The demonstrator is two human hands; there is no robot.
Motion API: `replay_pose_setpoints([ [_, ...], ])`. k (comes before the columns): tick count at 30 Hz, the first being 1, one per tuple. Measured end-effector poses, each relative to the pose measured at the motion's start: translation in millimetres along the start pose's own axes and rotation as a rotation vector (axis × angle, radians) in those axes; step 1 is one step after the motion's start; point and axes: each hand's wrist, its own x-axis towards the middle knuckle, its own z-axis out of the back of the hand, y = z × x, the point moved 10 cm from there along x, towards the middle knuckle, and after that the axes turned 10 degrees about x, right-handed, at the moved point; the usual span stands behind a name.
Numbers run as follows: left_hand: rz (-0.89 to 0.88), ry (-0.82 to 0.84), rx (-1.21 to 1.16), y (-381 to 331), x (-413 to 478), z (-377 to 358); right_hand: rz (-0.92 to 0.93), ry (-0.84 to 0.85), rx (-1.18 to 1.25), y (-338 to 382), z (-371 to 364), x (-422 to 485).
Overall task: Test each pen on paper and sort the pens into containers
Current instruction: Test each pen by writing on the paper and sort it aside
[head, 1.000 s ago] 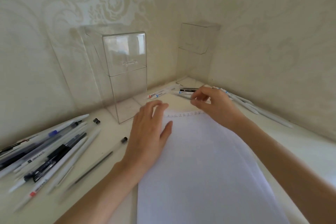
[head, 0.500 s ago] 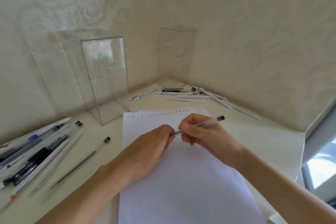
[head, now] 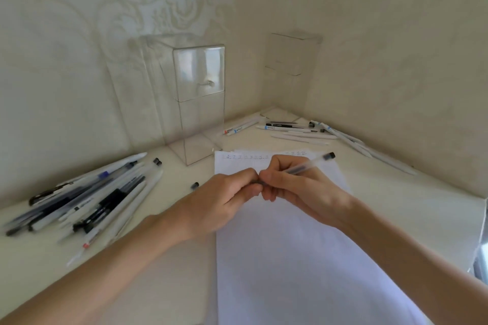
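The pen (head: 303, 166) is held off the bench, above the far end of the paper (head: 290, 258). Our right hand (head: 295, 185) is wrapped round its clear barrel and our left hand (head: 224, 198) pinches its near end, so both are grasping it. We judge that we are pulling off the cap, though our fingers hide that end.

If the cap gives with a jerk, the tip could streak the sheet or our fingers, and a dropped cap could roll into the pile (head: 87, 198) at the bench's left edge. Our left forearm passes close to that pile and could sweep it.

By our count:
- one pen in hand
- one loose cap (head: 195, 185) just off the paper's left edge
- two clear containers, the near container (head: 198, 103) by the back edge and the far container (head: 293, 55) in the far corner, with no pens visible in either
- roughly a dozen pens in the pile, too overlapped for an exact count
- about nine in the corner group (head: 303, 132)
- one row of test marks (head: 245, 157) along the sheet's far edge
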Motion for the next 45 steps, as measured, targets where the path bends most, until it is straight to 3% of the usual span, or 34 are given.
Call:
replay_pose_setpoints([
  [2, 0.075, 0.028, 0.037, 16, -15, 14, 0.047, -0.028, 0.001, 11, 10, 0],
  [7, 0.275, -0.108, 0.113, 68, -55, 61, 0.170, -0.254, 0.016, 47, 68, -9],
  [10, 0.298, 0.049, 0.127, 55, -37, 25, 0.089, -0.267, -0.096, 30, 47, 13],
  [13, 0.226, 0.278, 0.554, 53, -28, -9, 0.022, -0.317, -0.191, 17, 31, 41],
  [15, 0.185, 0.303, 0.692, 54, -27, -14, 0.012, -0.352, -0.228, 14, 28, 56],
  [19, 0.150, 0.264, 0.658, 39, -21, -24, -0.017, -0.384, -0.317, -1, 25, 76],
  [23, 0.245, 0.052, 0.595, 49, -18, -12, -0.051, -0.436, -0.460, -13, 33, 88],
  [27, 0.318, -0.132, 0.746, 69, -18, 7, 0.059, -0.522, -0.459, -18, 40, 89],
  [32, 0.323, -0.055, 0.818, 77, -12, 2, 0.099, -0.507, -0.484, -25, 45, 88],
  [45, 0.333, -0.089, 0.825, 73, -11, 6, 0.118, -0.468, -0.519, -28, 42, 95],
])
